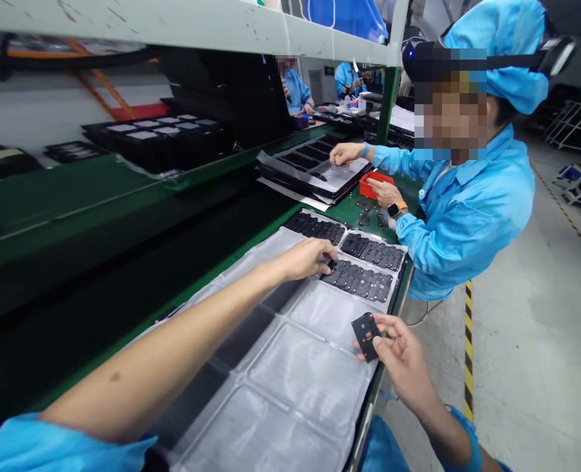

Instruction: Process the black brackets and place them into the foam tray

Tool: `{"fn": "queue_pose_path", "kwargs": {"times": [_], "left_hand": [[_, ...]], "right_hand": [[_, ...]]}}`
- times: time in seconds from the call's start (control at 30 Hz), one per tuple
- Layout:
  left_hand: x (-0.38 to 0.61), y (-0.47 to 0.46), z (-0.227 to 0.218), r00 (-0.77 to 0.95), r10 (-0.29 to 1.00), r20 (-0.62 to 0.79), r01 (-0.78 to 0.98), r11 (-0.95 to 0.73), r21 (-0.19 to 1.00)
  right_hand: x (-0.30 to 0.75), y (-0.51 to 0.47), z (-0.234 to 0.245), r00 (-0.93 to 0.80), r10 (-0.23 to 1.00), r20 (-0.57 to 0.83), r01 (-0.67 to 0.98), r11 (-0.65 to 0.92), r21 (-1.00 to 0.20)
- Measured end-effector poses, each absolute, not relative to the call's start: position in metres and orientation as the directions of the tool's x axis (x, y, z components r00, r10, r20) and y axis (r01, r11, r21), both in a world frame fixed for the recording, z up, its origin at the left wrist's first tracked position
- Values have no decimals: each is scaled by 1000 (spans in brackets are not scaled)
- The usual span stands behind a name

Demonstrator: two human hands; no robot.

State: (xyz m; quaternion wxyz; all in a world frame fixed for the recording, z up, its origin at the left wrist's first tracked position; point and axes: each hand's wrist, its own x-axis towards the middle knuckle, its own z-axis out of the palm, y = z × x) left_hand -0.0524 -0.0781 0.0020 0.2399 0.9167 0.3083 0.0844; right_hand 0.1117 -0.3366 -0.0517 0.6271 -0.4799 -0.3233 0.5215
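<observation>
My right hand [403,357] pinches a thin black plate [367,335] with small cutouts, tilted above the near edge of the tray. My left arm reaches across the tray [300,367], which is lined with a translucent sheet and divided into compartments. At the left end of a row of overlapping black plates [362,280], my left hand [313,257] has its fingers closed on the dark edge of a plate. Two more compartments hold rows of similar plates [372,250] behind it. The nearer compartments show only the sheet.
A co-worker in blue [477,203] stands across at the right, hands over another stacked tray [320,174] and a red bin [376,185]. Loose black parts [364,219] lie beside the bin. A white shelf beam [197,26] crosses overhead; a green post [386,105] stands behind.
</observation>
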Motion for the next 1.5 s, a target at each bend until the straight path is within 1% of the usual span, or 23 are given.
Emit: {"fn": "queue_pose_path", "kwargs": {"times": [0.1,0.23,0.3,0.4,0.5,0.67,0.83,0.97,1.27,1.4,1.5], "left_hand": [[-49,-101,10,807,589,44,485,-704,519],[-38,-133,13,855,518,28,424,-729,537],[-26,-141,10,866,500,23,420,-751,509],[-4,-144,5,890,455,23,399,-802,445],[18,-143,4,917,399,1,369,-850,376],[35,-136,5,932,356,-66,359,-889,283],[35,-136,1,937,339,-78,348,-902,256],[31,-137,-1,938,343,-41,340,-895,289],[10,-119,-2,919,388,74,319,-840,438],[10,-121,-3,919,386,86,310,-838,450],[12,-122,-6,926,369,84,297,-847,441]], "right_hand": [[107,-337,-53,283,954,-98,-339,4,-941],[111,-331,-57,342,936,-88,-304,22,-952],[120,-328,-60,410,910,-61,-261,53,-964],[143,-323,-63,531,847,14,-118,90,-989],[167,-318,-63,581,810,76,3,92,-996],[187,-304,-58,528,838,136,110,92,-990],[197,-282,-63,483,864,144,178,63,-982],[203,-264,-67,461,876,141,222,41,-974],[191,-229,-58,361,929,84,367,-58,-929],[181,-226,-52,298,952,74,451,-72,-890],[181,-233,-46,261,961,93,533,-63,-844]]}}
